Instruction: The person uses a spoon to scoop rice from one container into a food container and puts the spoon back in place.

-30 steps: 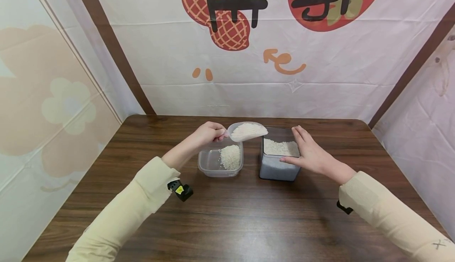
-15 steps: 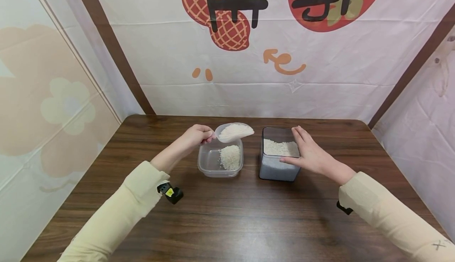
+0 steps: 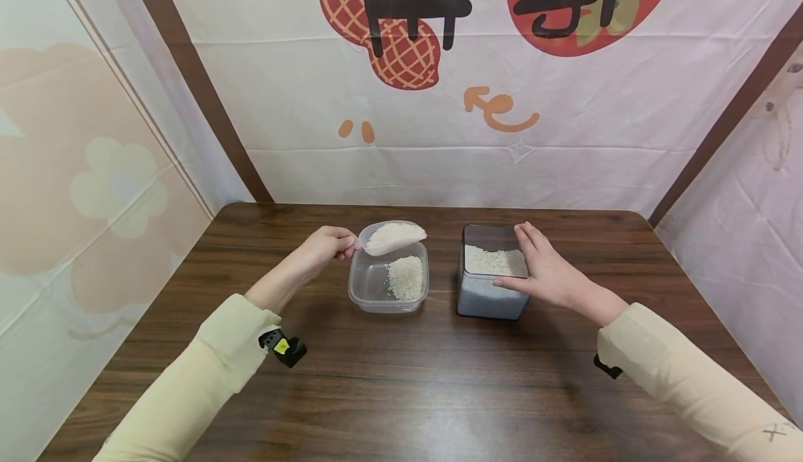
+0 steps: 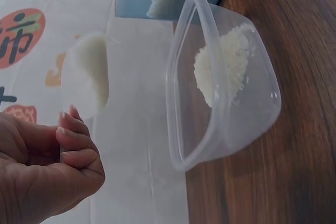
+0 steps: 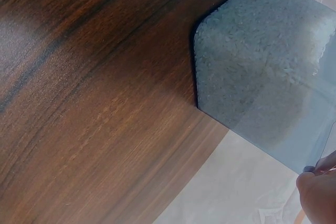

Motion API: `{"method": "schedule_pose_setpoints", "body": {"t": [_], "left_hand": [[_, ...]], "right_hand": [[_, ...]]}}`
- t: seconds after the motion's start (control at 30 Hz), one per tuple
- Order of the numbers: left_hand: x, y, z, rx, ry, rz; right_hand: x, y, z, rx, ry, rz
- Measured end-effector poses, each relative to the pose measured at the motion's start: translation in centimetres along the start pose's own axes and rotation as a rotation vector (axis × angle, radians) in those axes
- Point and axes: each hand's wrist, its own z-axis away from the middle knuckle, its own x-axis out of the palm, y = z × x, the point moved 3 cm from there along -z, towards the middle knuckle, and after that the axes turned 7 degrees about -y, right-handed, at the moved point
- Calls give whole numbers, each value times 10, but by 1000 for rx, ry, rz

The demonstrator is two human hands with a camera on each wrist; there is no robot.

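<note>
My left hand [image 3: 326,246] grips the handle of a translucent scoop [image 3: 392,246] heaped with white rice. The scoop is raised over the far side of a clear plastic tub [image 3: 359,295], and a small pile of rice [image 3: 406,278] lies in the tub's right part. In the left wrist view the curled fingers [image 4: 76,148] hold the scoop [image 4: 86,77] beside the tub's rim. My right hand [image 3: 555,270] spans the right side of a bluish see-through bin [image 3: 492,298], thumb at the front rim and fingers along its right edge. Rice fills much of the bin [image 5: 257,61].
Both containers stand side by side on a dark wood-grain table [image 3: 401,392], with a narrow gap between them. A white printed cloth [image 3: 439,162] hangs behind the table's back edge, and more cloth hangs at both sides. Black wrist cameras sit at the cuffs.
My left hand has carried the loaded scoop leftward, from beside the bin's rim to over the tub's far side. My right hand and both containers have stayed in place.
</note>
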Motion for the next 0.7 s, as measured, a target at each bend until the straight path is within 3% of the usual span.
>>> {"method": "schedule_pose_setpoints", "body": {"t": [0.47,0.7], "left_hand": [[-10,-7,10,-13,19,-29],[-15,-13,8,-26,20,-91]], "right_hand": [[1,1,-1,2,5,10],[1,1,-1,-3,17,12]]}}
